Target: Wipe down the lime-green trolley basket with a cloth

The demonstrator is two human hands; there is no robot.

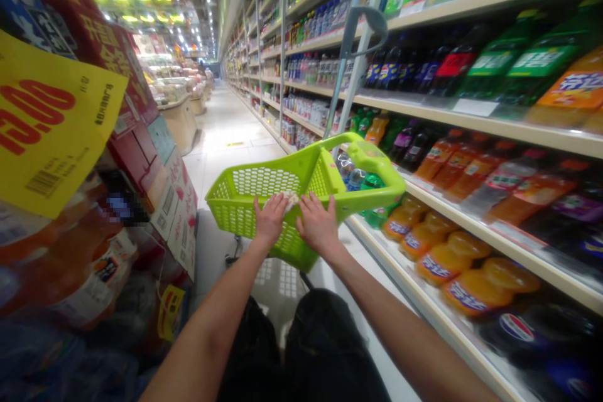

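Note:
A bright green plastic shopping cart stands in front of my knees, turned so its pierced side wall faces me and its handle points right. My left hand lies over the near rim, closed on a small crumpled whitish cloth at its fingertips. Beside it, my right hand rests on the same rim with its fingers stretched out and apart, close to the cloth's right edge. No goods show in the visible part of the basket.
Drink shelves run along my right, with large orange soda bottles low down near the cart. Stacked cartons and a yellow price sign crowd the left. A tiled aisle stretches ahead.

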